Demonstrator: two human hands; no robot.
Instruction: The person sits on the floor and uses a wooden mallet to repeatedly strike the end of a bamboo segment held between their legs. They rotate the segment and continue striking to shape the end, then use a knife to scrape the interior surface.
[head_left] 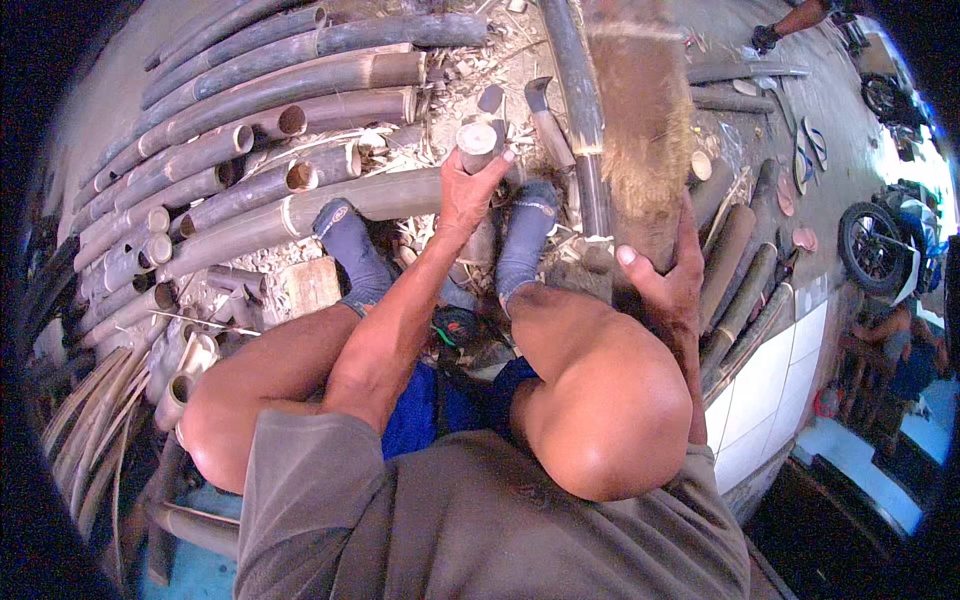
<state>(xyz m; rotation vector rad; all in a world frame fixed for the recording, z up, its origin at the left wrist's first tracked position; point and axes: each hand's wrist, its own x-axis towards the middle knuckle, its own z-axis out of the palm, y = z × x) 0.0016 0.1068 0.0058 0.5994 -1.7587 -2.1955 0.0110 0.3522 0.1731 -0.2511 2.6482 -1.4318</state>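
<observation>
My left hand (470, 187) is closed round a short cylindrical piece of wood, its pale round end (477, 138) facing up. My right hand (668, 280) grips the near end of a long, thick brown piece (642, 110) with frayed, fibrous edges, thumb on one side and fingers on the other. Just left of that piece lies a dark bamboo pole (575, 80). A curved-blade tool with a wooden handle (551, 135) rests on the shavings between my hands. My socked left foot (352, 245) and right foot (528, 230) stand either side of my left hand.
Several bamboo poles (300, 105) lie in rows at the left, above split strips (90, 420). Pale shavings (465, 75) cover the ground ahead. More bamboo lengths (740, 290) lie at right, beside white tiles (770, 370). Sandals (803, 165) and a motorcycle (880, 245) are farther right; another person's limb (800, 18) shows at top.
</observation>
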